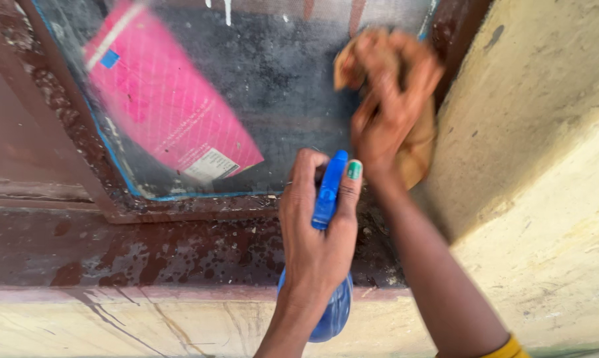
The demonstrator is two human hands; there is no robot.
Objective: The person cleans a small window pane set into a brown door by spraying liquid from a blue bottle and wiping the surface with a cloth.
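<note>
My left hand grips a blue spray bottle, its blue nozzle pointing up at a dirty mesh window pane. My right hand, blurred, presses a brownish-orange cloth against the pane's right side, next to the frame. The thumb of my left hand has a green-painted nail and rests beside the nozzle.
A pink package shows behind the mesh at the left. A stained dark-brown sill runs below the window. A pale yellow wall rises at the right and a yellow ledge lies below the sill.
</note>
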